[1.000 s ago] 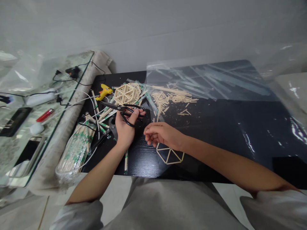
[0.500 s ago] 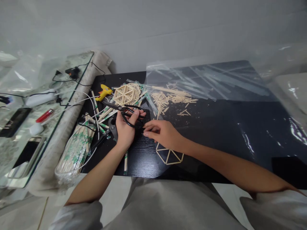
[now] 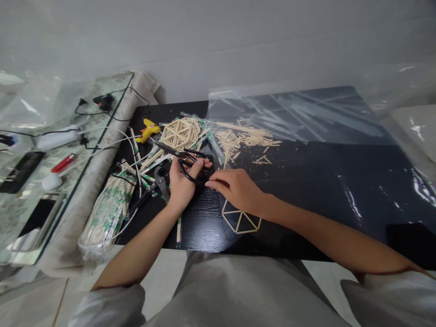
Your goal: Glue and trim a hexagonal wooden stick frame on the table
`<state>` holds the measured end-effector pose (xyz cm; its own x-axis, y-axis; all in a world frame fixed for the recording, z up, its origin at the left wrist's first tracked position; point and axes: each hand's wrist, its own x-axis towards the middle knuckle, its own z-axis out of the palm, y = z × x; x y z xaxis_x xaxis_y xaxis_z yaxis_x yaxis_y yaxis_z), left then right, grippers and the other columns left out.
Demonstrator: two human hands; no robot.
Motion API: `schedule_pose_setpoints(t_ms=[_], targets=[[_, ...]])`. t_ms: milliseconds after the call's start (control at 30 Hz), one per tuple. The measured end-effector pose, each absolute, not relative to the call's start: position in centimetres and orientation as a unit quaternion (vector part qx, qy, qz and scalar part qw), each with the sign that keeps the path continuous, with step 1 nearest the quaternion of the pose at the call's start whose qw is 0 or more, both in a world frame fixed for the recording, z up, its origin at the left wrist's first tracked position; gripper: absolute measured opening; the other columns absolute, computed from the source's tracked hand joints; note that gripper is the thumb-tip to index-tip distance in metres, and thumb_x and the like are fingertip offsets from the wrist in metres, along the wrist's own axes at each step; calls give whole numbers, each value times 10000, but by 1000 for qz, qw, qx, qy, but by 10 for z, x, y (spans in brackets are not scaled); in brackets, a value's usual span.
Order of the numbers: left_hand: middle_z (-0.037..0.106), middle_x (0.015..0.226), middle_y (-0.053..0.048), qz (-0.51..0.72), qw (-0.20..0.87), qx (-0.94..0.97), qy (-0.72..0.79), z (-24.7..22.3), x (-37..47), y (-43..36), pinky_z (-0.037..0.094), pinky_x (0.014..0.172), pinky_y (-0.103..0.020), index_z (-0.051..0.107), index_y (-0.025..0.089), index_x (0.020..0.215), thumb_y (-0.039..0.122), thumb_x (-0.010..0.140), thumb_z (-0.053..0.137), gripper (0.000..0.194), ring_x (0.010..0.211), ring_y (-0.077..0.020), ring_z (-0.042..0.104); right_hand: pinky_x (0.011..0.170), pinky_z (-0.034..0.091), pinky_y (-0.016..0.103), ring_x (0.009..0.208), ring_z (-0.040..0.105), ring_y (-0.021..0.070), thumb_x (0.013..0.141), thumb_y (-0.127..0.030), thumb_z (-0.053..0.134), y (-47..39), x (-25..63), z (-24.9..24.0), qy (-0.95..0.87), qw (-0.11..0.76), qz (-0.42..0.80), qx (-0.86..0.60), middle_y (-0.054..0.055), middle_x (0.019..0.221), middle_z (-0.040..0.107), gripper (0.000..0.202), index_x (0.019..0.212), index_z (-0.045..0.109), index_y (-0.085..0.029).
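Observation:
My left hand (image 3: pixel 183 187) is closed around a pair of black-handled scissors (image 3: pixel 181 154), whose blades point away to the upper left. At the near end of the handles, the fingertips of my right hand (image 3: pixel 238 188) are pinched together on the black loop. Partly under that right hand lies a flat polygon frame of thin wooden sticks (image 3: pixel 240 221), its far side hidden. Beyond the blades sits a stack of similar stick frames (image 3: pixel 180 134). Grey pliers-like cutters (image 3: pixel 161 179) lie just left of my left wrist.
Loose cut sticks (image 3: pixel 235 141) are heaped behind my hands. A yellow glue gun (image 3: pixel 149 131) lies at the back left, near a plastic pack of wrapped sticks (image 3: pixel 109 204) and cables. Clear plastic sheeting (image 3: pixel 306 113) covers the table's right side. A glass-topped surface holds a phone (image 3: pixel 39 222).
My left hand and the scissors have shifted slightly right. My right fingertips have closed in and now meet the handle. The stick frames have stayed put.

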<state>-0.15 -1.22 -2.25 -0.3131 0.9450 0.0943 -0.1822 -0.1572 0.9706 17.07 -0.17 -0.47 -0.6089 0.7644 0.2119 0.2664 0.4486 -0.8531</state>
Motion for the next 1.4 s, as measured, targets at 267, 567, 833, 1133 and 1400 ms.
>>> schedule_pose_setpoints(t_ms=[267, 567, 833, 1133, 1400], targets=[[782, 893, -36, 638, 449, 393, 487, -21, -2, -12, 654, 824, -347, 611, 205, 997, 382, 768, 886, 399, 809, -190, 792, 693, 386, 278, 632, 573, 145, 972, -233, 691, 0, 172, -3, -813, 288, 384, -329, 6, 719, 686, 117, 868, 733, -197], [788, 851, -52, 574, 469, 449, 499, -15, -3, -17, 632, 739, -304, 716, 184, 971, 351, 752, 881, 321, 728, -174, 752, 695, 402, 292, 690, 624, 169, 982, -202, 663, 0, 175, -4, -835, 257, 355, -333, 43, 785, 719, 110, 908, 742, -184], [751, 786, -22, 553, 477, 451, 513, -13, -7, -16, 522, 564, -218, 659, 175, 867, 398, 770, 860, 315, 587, -107, 634, 708, 434, 290, 717, 632, 164, 952, -141, 681, -9, 200, -8, -856, 170, 343, -349, 27, 801, 718, 73, 904, 726, -171], [659, 608, -32, 383, 479, 515, 599, -8, -17, -12, 413, 448, -207, 741, 120, 774, 661, 893, 665, 559, 470, -86, 541, 968, 528, 424, 1080, 632, 252, 924, -154, 732, -31, 262, -16, -885, 179, 316, -291, 96, 1112, 697, 91, 1001, 702, -191], [766, 1004, -141, 350, 524, 468, 619, -15, -17, -8, 632, 742, -347, 690, 107, 941, 798, 720, 736, 727, 880, -225, 747, 1102, 463, 577, 1298, 549, 321, 893, -288, 792, -50, 278, -37, -861, 205, 322, -336, 126, 1333, 627, 305, 1182, 703, -248]])
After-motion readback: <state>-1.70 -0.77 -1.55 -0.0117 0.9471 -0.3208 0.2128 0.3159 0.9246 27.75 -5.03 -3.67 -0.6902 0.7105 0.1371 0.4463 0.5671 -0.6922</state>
